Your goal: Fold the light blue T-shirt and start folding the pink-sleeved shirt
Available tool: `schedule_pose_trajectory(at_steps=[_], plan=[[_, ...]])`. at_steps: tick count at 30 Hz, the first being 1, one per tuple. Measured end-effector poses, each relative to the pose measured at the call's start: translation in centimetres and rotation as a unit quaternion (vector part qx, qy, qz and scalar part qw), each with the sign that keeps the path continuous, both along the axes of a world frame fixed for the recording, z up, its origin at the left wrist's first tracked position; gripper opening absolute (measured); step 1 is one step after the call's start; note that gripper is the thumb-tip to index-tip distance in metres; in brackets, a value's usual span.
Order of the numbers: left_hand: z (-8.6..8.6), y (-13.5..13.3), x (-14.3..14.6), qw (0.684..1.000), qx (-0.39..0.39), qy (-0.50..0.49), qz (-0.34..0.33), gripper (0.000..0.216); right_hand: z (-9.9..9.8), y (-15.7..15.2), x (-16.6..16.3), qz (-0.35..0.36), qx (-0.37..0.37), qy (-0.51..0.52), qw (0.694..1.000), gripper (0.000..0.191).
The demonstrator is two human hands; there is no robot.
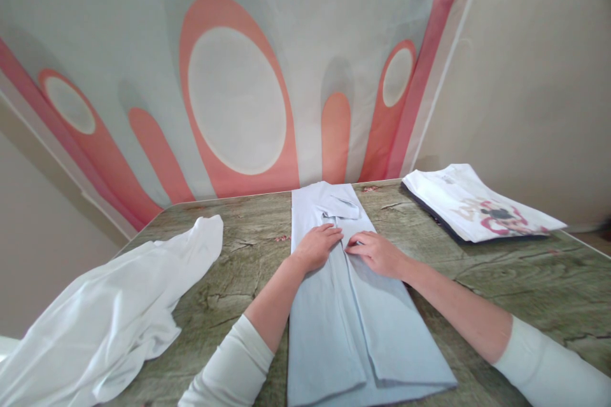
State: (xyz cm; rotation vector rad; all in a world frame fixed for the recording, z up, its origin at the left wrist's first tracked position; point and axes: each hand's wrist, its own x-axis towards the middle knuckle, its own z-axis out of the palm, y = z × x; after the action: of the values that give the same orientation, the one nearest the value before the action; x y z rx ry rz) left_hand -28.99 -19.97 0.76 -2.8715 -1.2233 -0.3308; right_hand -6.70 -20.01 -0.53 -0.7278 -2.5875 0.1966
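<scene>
A pale blue-white shirt [321, 343] lies lengthwise on the table in front of me, both sides folded in so their edges run close together down the middle. Near its far end, a short sleeve [344, 208] lies folded back on top. My left hand [317, 247] rests flat on the left panel, fingers stretched toward the centre line. Just right of that line, my right hand [377, 253] has its thumb and fingers drawn together at the right panel's inner edge. The fingertips of both hands are close but apart.
The wood-patterned table [238, 292] ends against a wall banner [305, 25] with pink shapes. On the left lies a loosely crumpled white garment [119, 311]. At the far right sits a folded stack, a white printed T-shirt [477, 203] over a dark item [436, 219].
</scene>
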Motion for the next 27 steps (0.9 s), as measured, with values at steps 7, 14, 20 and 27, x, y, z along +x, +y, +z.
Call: schedule_pose_trajectory(at_steps=[7,14,20,27], plan=[[-0.3,0.2,-0.1,1.0,-0.003,-0.007,0.013,0.04,-0.3,0.0,-0.2,-0.013,-0.022,0.023,0.999,0.033],[0.1,1.1,1.0,0.999,0.012,-0.042,0.02,0.032,0.0,-0.5,-0.7,-0.022,-0.01,0.021,1.0,0.026],[-0.4,3.4,2.7,0.998,0.02,-0.034,0.043,0.031,0.0,-0.6,-0.9,-0.032,-0.004,0.009,0.999,0.024],[-1.4,3.3,2.0,0.998,0.015,-0.035,0.058,0.039,0.5,-0.8,-0.7,-0.017,-0.007,-0.005,1.0,0.028]])
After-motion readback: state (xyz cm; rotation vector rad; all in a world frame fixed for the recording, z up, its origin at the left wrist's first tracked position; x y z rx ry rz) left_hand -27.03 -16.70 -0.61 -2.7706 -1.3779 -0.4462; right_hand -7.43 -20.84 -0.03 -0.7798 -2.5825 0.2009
